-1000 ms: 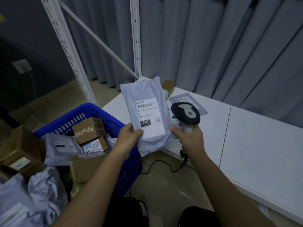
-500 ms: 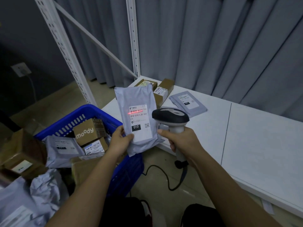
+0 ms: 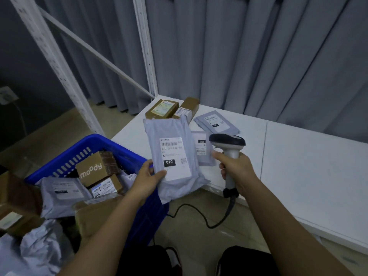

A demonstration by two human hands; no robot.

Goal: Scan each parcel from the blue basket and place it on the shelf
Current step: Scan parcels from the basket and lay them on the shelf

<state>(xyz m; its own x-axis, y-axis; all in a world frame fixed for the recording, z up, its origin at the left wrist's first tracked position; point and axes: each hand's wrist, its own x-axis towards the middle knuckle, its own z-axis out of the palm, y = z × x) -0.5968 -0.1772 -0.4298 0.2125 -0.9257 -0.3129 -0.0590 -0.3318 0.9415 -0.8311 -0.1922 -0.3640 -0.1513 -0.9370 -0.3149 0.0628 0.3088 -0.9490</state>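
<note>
- The left hand (image 3: 148,177) holds a grey mailer parcel (image 3: 172,156) by its lower left corner, thumb on the label side pinching against the fingers behind it. The parcel stands nearly upright, label toward the camera, printed with a barcode and "010".
- The right hand (image 3: 238,169) grips the handle of a barcode scanner (image 3: 228,145), fingers curled round it, index finger at the front. The scanner head sits just right of the parcel and apart from it; its black cable (image 3: 201,218) loops down over the floor.
- The blue basket (image 3: 65,160) stands left of the hands on the floor, by the near left corner of the shelf. It holds a brown "moody" box (image 3: 93,168), a smaller labelled box (image 3: 105,187) and a grey mailer (image 3: 61,193).
- The white shelf (image 3: 308,172) carries a grey mailer flat behind the held parcel (image 3: 203,149), another further back (image 3: 216,123), and two brown boxes (image 3: 165,109) at its far left corner.
- Grey curtains (image 3: 258,56) hang behind the shelf.
</note>
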